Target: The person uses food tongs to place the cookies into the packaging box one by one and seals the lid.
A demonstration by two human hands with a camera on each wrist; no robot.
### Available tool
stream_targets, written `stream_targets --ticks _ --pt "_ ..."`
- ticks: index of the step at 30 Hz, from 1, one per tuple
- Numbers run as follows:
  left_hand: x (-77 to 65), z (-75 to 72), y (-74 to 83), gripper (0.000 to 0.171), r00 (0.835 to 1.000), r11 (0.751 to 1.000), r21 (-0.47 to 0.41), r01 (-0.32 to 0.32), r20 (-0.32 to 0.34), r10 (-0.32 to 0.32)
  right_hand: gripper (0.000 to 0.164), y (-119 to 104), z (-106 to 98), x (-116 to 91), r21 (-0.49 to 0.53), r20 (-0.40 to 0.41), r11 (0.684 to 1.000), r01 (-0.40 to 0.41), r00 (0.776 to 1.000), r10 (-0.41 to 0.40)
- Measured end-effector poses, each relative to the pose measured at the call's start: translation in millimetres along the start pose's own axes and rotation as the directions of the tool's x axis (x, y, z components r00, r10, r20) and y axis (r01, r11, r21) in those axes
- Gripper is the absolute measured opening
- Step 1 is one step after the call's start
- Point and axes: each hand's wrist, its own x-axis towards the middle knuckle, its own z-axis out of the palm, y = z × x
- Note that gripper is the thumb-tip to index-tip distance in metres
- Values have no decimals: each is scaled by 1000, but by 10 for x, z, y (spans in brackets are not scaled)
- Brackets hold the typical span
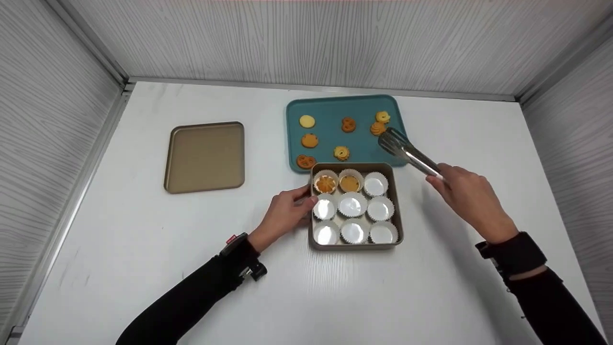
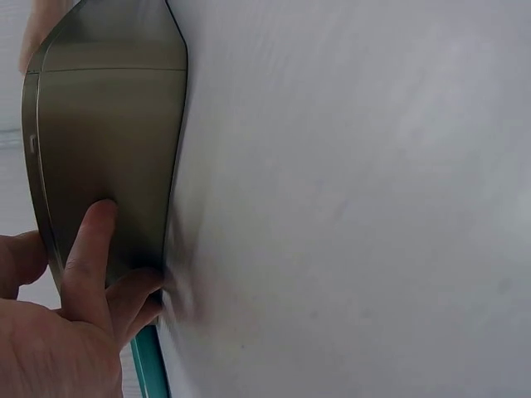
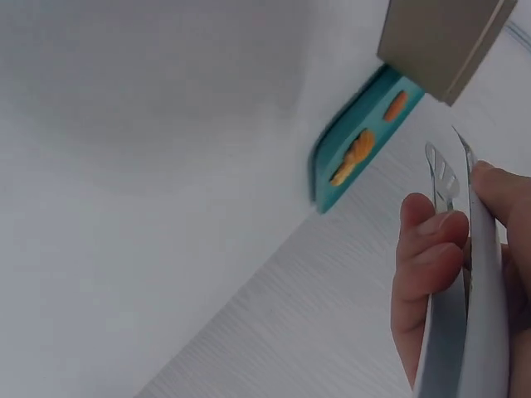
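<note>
My left hand [image 1: 285, 213] grips the left wall of a square metal tin [image 1: 355, 247], thumb at the rim. In the left wrist view, the fingers [image 2: 91, 249] press its outer side. White paper cups [image 1: 353, 205] line the tin in rows; the far-left cup holds a flower-shaped cookie [image 1: 325, 184], the far-middle one a round cookie [image 1: 349, 183]. My right hand [image 1: 469, 196] holds metal tongs [image 1: 421, 162], tips above the tray's right side near a swirled cookie [image 1: 377, 128]. In the right wrist view, the tongs [image 3: 485, 323] stand slightly apart with nothing between their tips.
Behind the tin lies a teal tray [image 1: 330, 108] with several cookies, including a pretzel-shaped one [image 1: 305, 162] close to the tin's far-left corner. A flat gold-brown lid-like tray [image 1: 206, 158] lies at the left. Grey panels [image 1: 306, 43] bound the white table [image 1: 268, 297].
</note>
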Motion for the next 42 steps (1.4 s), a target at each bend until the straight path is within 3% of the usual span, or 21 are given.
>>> stream_targets --ticks 7,16,31,42 --pt "3 25 -30 55 1000 1000 -3 -1 6 1 33 202 175 103 -59 -22 996 -61 998 60" --pt "24 -7 -31 55 1000 1000 -4 -3 6 3 46 193 285 343 -77 16 989 -124 992 126" --pt "32 -18 -11 55 1000 1000 0 24 1 -24 48 153 366 564 -30 128 972 -233 963 235" --pt "3 -4 1 56 1000 999 -21 28 5 -28 46 157 479 540 -35 124 969 -246 961 248"
